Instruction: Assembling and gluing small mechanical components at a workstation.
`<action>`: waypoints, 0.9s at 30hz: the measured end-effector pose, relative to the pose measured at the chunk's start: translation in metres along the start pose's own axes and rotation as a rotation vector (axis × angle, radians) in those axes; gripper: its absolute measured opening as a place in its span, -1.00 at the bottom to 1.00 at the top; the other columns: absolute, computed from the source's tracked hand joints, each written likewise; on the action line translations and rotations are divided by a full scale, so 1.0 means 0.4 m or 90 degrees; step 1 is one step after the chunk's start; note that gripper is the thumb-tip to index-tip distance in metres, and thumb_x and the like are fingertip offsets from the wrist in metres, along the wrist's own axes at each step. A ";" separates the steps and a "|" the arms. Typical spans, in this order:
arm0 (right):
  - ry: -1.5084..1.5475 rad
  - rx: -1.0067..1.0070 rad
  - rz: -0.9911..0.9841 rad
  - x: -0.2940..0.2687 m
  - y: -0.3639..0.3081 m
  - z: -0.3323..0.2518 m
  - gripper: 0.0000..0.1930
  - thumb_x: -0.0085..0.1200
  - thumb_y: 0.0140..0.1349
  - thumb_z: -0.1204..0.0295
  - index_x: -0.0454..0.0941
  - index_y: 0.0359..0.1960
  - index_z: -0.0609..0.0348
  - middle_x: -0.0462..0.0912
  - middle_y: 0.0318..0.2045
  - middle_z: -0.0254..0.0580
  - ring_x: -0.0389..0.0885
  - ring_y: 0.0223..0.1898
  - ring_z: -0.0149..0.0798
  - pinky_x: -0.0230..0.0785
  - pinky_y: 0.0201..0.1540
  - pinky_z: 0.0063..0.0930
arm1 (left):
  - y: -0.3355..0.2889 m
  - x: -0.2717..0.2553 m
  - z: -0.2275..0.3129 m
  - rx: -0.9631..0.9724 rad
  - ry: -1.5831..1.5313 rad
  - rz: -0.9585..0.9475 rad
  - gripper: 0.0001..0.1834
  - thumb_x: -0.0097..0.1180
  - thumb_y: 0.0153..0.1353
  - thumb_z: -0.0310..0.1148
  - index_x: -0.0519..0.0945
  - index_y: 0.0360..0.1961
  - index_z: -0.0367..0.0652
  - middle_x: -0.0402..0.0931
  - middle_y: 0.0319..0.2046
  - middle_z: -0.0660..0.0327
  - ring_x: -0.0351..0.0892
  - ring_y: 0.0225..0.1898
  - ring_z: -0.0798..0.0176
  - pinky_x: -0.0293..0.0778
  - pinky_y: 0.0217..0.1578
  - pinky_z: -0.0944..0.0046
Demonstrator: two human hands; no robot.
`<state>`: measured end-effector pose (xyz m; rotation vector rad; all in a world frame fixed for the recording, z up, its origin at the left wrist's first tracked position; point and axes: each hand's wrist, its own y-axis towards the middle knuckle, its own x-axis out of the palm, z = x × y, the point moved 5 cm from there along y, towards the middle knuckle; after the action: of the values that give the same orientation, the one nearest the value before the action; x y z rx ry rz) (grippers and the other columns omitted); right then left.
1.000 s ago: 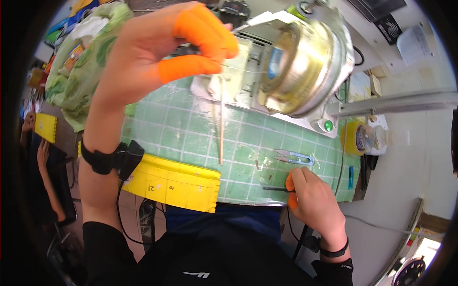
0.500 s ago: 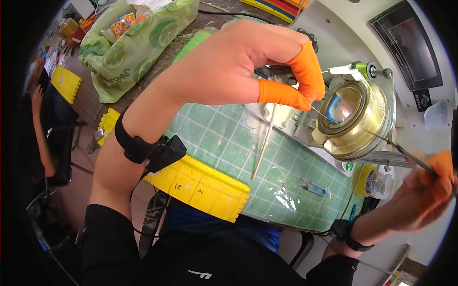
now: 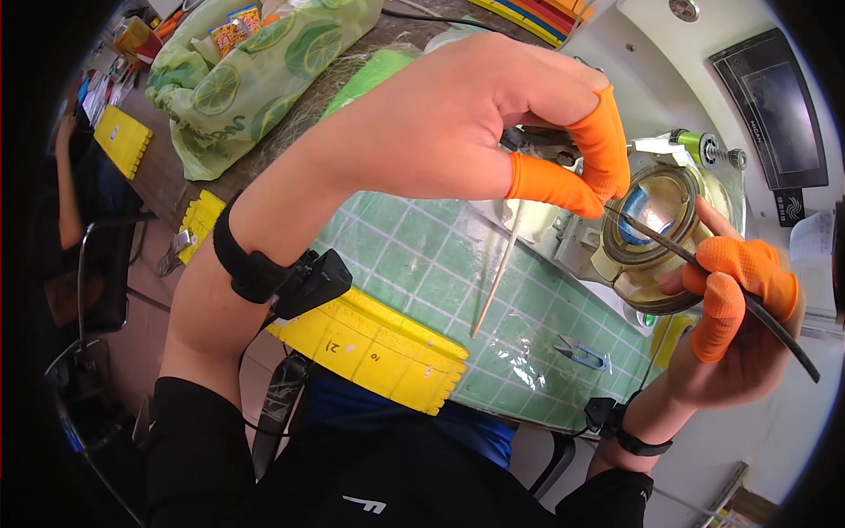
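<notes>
My left hand (image 3: 493, 123), with orange finger cots on thumb and index finger, is pinched shut above the green mat beside the brass ring-shaped machine part (image 3: 641, 283). What its fingertips hold is too small to make out. My right hand (image 3: 748, 308), also in orange finger cots, grips a slim dark pointed tool (image 3: 786, 343) like a pen. The tool's tip lies close to my left fingertips, its shaft crossing in front of the brass part. A shiny bowl with a blue patch (image 3: 651, 207) shows inside the ring. My right fingers are against or very near the brass rim.
A thin wooden stick (image 3: 497, 277) and small blue-handled snips (image 3: 583, 354) lie on the green gridded mat (image 3: 396, 242). A yellow notched board (image 3: 370, 348) lies along the near edge. A patterned plastic bag (image 3: 229, 97) sits far left. Another person's arm (image 3: 66, 185) shows left.
My right hand has come in leftward and up from the right edge, bringing the tool's tip to my left fingertips. My left hand stays pinched; the whole view has shifted slightly.
</notes>
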<state>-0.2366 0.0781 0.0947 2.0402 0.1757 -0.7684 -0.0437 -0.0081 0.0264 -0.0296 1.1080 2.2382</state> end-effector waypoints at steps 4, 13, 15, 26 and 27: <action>0.013 0.002 -0.017 0.005 0.003 0.002 -0.86 0.08 0.35 0.57 0.46 -0.25 0.48 0.60 -0.48 0.07 0.58 -0.52 -0.23 0.56 0.06 0.44 | -0.005 -0.001 -0.002 -0.002 -0.006 0.005 -0.82 0.44 0.06 -0.61 0.66 -0.33 -0.28 0.70 -0.22 0.09 0.69 -0.19 0.19 0.60 -0.19 0.27; 0.010 0.013 -0.058 -0.013 -0.004 0.004 -0.76 0.07 0.44 0.41 0.43 -0.27 0.41 0.53 -0.57 0.04 0.49 -0.49 -0.23 0.55 0.04 0.50 | 0.001 -0.002 0.005 0.008 0.002 -0.008 -0.82 0.45 0.05 -0.60 0.67 -0.34 -0.27 0.71 -0.20 0.09 0.68 -0.18 0.20 0.59 -0.19 0.27; 0.012 0.015 -0.063 -0.023 -0.008 0.007 -0.75 0.04 0.46 0.39 0.42 -0.26 0.41 0.51 -0.60 0.02 0.47 -0.50 -0.23 0.55 0.03 0.49 | 0.000 0.000 0.007 0.021 0.012 -0.014 -0.82 0.45 0.05 -0.60 0.67 -0.35 -0.27 0.71 -0.19 0.08 0.68 -0.17 0.20 0.59 -0.18 0.27; -0.192 0.349 -0.710 -0.083 -0.161 -0.104 -0.74 0.28 0.26 0.29 0.48 -0.29 0.18 0.52 -0.45 -0.15 0.61 -0.50 -0.10 0.42 -0.45 -0.12 | 0.016 0.011 0.002 0.017 0.010 -0.034 -0.83 0.43 0.03 -0.61 0.67 -0.36 -0.25 0.71 -0.23 0.08 0.69 -0.17 0.12 0.60 0.09 0.08; -0.214 0.373 -0.755 -0.044 -0.211 -0.083 -0.79 0.23 0.26 0.32 0.49 -0.21 0.12 0.53 -0.43 -0.12 0.62 -0.45 0.04 0.46 -0.39 -0.11 | 0.007 0.004 0.022 0.018 0.014 -0.038 -0.83 0.43 0.03 -0.61 0.67 -0.36 -0.25 0.71 -0.23 0.08 0.69 -0.17 0.12 0.60 0.09 0.08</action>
<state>-0.2699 0.1558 0.0571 2.1749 1.1306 -2.0534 -0.0442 -0.0022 0.0336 -0.0739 1.1355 2.1739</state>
